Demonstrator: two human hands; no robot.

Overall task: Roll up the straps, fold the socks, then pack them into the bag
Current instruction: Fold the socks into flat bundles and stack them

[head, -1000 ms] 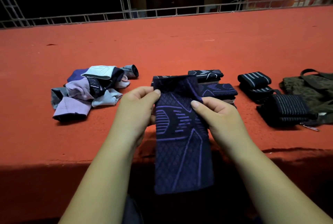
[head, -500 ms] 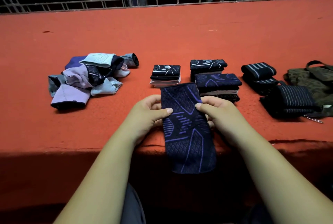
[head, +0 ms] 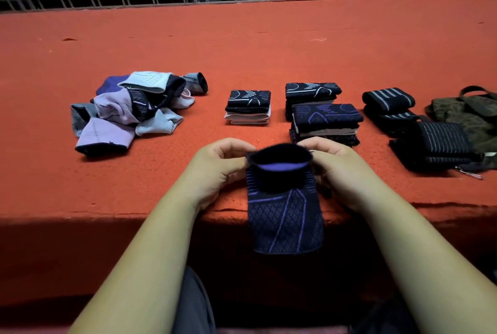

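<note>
I see fingers (head: 228, 148) of both hands pinching the cuff of the navy-purple sock (head: 285, 215), left hand (head: 215, 169) at its 9 o'clock, right hand (head: 338, 169) at 3. The cuff is doubled toward me and the toe end hangs off the red table (head: 242, 51) edge.

Progress, my call: sock folding partway.
- At 12 and 1 o'clock, folded stacks (head: 322, 118).
- At 10, unfolded pile (head: 134, 110), still to do.
- At 2, rolled straps (head: 430, 129), look done.
- At 3, bag (head: 468, 115), cut by the frame, nothing visibly packed.

Fingertips are hidden behind the cuff, and the cuff is blurred.
</note>
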